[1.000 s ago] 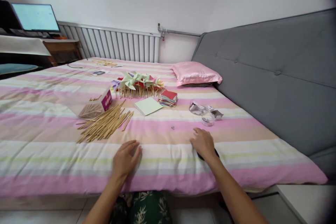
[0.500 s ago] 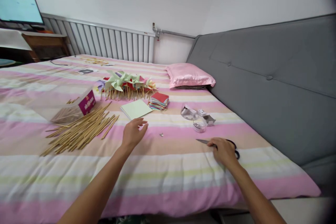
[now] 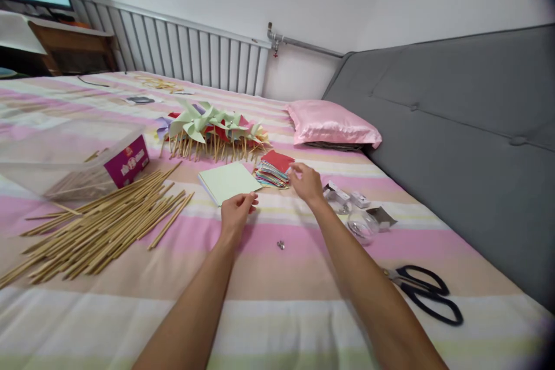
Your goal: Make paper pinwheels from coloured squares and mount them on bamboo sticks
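Observation:
My right hand is at the right side of a stack of small coloured paper squares, red on top, with its thumb and fingers apart at the edge. My left hand hovers just in front of a larger pale green paper stack, fingers loosely bent and holding nothing. A few tiny metal pins or fasteners lie on the bed between my forearms. Black-handled scissors rest to the right, their blades partly hidden behind my right forearm.
Wooden sticks lie spread at left beside a clear plastic box with more sticks. Behind the paper lie finished paper pinwheels. Clear round containers and small boxes sit at right, a pink pillow farther back.
My right hand has let go of the scissors and moved left and forward to the small paper stack. My left hand stays near the green paper. The view has tilted down.

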`<state>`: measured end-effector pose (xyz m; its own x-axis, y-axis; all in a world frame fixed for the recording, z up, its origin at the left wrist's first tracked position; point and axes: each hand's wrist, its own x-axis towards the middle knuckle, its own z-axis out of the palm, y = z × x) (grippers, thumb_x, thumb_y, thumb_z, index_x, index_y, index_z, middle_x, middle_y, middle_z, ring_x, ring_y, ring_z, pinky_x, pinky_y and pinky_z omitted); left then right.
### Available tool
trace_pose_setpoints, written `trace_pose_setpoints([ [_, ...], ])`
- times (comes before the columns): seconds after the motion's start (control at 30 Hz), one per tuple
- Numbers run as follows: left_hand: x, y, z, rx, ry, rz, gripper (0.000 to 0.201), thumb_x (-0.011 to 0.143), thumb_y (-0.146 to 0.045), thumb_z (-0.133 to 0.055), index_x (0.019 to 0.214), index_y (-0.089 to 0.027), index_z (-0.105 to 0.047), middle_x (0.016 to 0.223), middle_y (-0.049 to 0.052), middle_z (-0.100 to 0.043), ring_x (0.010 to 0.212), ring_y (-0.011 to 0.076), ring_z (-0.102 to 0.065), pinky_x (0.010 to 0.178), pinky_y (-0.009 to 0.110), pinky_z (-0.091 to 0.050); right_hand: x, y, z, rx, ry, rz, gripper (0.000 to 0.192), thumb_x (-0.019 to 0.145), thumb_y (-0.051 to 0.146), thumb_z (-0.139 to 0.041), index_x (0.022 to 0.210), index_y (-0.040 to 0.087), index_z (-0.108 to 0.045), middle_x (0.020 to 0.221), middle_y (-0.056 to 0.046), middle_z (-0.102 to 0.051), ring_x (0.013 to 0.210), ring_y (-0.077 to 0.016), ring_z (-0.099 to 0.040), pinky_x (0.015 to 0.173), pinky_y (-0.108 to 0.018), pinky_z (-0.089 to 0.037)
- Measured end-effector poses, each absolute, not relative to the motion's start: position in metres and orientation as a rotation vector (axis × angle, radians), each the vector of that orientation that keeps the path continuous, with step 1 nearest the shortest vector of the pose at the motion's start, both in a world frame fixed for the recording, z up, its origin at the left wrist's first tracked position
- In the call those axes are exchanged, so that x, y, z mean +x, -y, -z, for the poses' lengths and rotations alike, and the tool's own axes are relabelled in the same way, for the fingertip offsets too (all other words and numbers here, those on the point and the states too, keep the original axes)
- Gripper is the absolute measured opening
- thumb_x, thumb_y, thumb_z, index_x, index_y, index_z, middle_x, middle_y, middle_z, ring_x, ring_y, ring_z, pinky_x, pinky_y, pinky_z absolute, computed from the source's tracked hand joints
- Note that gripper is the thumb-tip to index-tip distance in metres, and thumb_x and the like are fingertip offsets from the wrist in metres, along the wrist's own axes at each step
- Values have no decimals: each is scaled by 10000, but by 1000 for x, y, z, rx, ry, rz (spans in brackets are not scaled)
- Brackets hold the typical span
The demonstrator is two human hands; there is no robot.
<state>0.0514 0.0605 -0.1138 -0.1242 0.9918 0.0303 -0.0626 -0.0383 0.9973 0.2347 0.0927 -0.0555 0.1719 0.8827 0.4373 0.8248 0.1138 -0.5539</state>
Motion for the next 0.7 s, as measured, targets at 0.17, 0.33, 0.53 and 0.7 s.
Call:
trace_pose_setpoints([
  [0.17, 50, -59, 108, 1000, -1210, -1283, 306, 620, -400, -687, 707, -108, -710, 641, 72, -671, 521, 98, -520, 552, 240, -414, 221, -156, 64, -1773, 1695, -43, 338, 847, 295, -501, 1148, 191, -613, 1186, -72, -646, 1100, -204, -582, 951, -305, -412],
  [0.33, 50, -58, 106, 973, -1199, -1233, 238, 609, -352, -697, 624, -115, -685, 616, 59, -657, 492, 86, -494, 528, 233, -389, 208, -178, 78, -1886, 1720, -30, 383, 815, 348, -523, 1141, 173, -622, 1156, -113, -656, 1065, -257, -598, 903, -347, -434],
  [0.53, 49, -58, 105, 988, -1188, -1195, 215, 600, -330, -695, 637, -118, -689, 602, 53, -652, 490, 92, -491, 522, 235, -376, 207, -179, 87, -1949, 1738, -22, 426, 789, 404, -536, 1131, 169, -631, 1136, -120, -665, 1041, -271, -607, 866, -340, -444],
  [0.7, 48, -58, 103, 994, -1187, -1178, 225, 588, -340, -698, 637, -121, -691, 597, 50, -652, 489, 95, -488, 517, 237, -368, 209, -177, 88, -1953, 1734, -51, 410, 774, 395, -554, 1110, 179, -650, 1125, -112, -673, 1039, -268, -606, 866, -333, -437],
])
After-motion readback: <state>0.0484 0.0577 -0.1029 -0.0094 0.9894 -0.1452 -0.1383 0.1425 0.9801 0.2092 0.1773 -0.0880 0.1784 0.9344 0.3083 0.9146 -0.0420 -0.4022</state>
